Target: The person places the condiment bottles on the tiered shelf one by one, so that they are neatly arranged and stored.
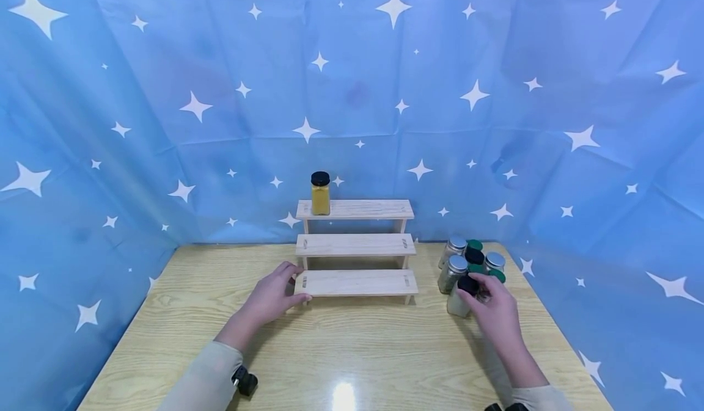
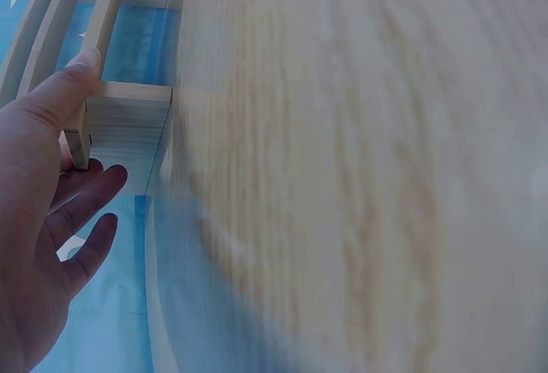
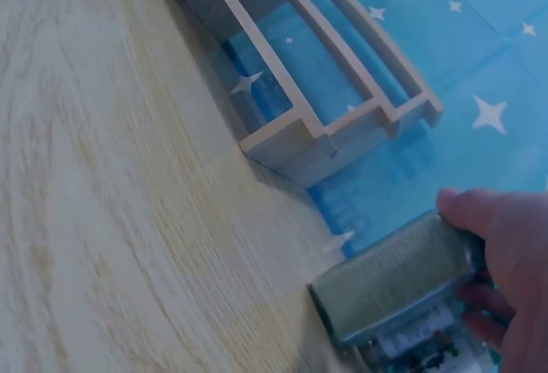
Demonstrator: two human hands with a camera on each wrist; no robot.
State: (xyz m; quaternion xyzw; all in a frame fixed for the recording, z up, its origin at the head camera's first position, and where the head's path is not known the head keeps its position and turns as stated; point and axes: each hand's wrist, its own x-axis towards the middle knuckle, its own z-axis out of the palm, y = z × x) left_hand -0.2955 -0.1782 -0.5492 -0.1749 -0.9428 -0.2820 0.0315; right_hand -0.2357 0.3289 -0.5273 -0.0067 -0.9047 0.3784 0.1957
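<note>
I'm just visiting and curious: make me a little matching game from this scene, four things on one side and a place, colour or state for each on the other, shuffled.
Things:
1. Yellow-filled jar
2. Left hand
3. Right hand
4. Curtain

Matches:
A. Blue with white stars
B. Holding a black-lidded jar
C. On the top shelf
D. At the left end of the lowest shelf

Pairs: 1-C, 2-D, 3-B, 4-A

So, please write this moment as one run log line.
left hand: holds bottom shelf at left end | right hand: holds jar by black lid | yellow jar: on top shelf, left end | other jars: on table, right
</note>
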